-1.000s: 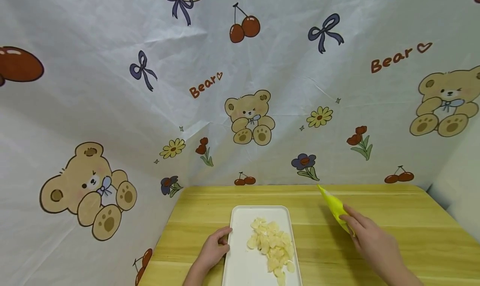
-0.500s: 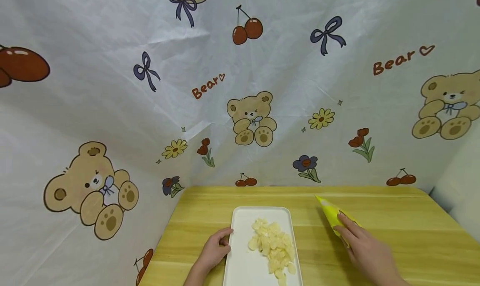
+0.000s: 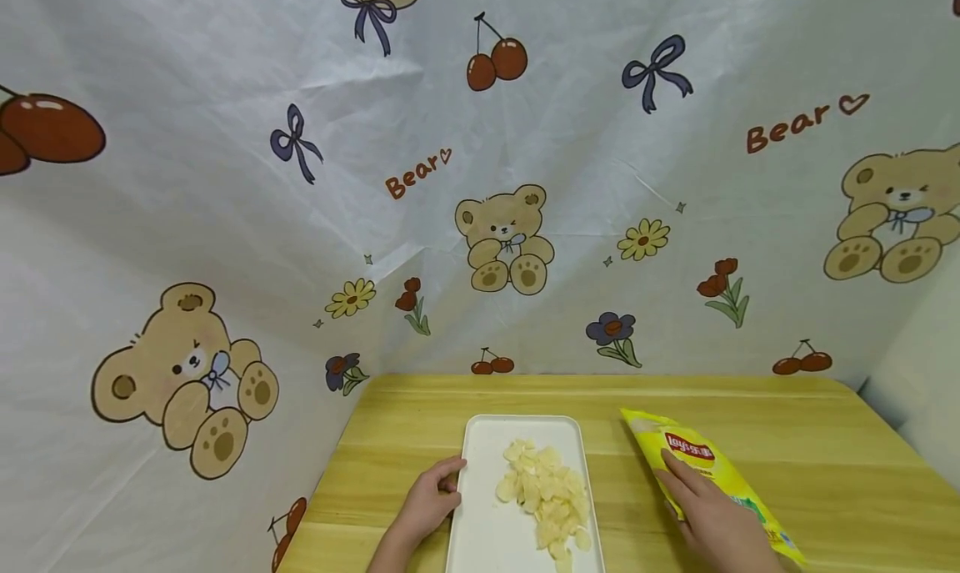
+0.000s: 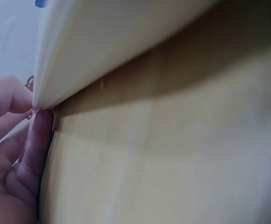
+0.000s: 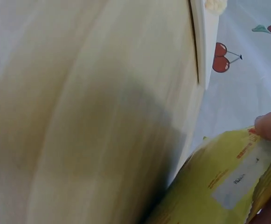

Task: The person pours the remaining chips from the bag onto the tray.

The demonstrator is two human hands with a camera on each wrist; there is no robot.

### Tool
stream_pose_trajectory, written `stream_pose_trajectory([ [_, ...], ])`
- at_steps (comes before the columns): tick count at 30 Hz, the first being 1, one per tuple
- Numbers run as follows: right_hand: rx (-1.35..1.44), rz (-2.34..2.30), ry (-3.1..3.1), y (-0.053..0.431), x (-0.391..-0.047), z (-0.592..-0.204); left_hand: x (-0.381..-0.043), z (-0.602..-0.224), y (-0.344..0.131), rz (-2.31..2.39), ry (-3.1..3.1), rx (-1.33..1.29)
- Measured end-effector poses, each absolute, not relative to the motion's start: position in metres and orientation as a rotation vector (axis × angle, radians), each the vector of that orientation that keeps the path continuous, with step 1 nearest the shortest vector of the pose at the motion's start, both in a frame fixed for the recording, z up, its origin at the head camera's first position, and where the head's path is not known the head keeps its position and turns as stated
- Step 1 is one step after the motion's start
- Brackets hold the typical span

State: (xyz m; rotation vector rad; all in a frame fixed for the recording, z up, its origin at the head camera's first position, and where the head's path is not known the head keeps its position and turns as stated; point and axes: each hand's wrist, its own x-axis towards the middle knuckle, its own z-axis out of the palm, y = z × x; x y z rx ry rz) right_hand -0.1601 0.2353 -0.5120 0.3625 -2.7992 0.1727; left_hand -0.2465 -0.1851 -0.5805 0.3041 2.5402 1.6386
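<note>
In the head view, a white rectangular tray (image 3: 487, 548) lies on the table with a pile of thin, pale potato chips (image 3: 551, 494) on its right half. My left hand (image 3: 427, 502) is at the tray's left edge; the left wrist view shows the tray's rim (image 4: 56, 79) pinched between thumb and fingers. Right of the tray, my right hand (image 3: 712, 519) grips a yellow Lay's chip bag (image 3: 720, 469) by its side. The bag slants, its pointed end toward the back and its red logo facing up. In the right wrist view the bag (image 5: 214, 182) shows a pale printed label and my fingertips at its edge.
The light wooden table (image 3: 825, 439) extends to both sides of the tray. A white sheet (image 3: 570, 156) printed with bears, cherries and flowers hangs behind it and on the left. Part of the tray (image 5: 203, 46) appears at the top of the right wrist view.
My right hand has lowered slightly toward me and turned the chip bag from edge-on to logo side up. The left hand, tray and chips stay in place; the view shifted slightly.
</note>
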Motion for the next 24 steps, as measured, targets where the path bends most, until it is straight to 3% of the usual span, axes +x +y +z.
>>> stream_pose_trajectory([
  [24,0.321,0.282,-3.083,0.223,-0.158,-0.543,-0.246,-0.578,-0.184,1.651,2.534,0.281],
])
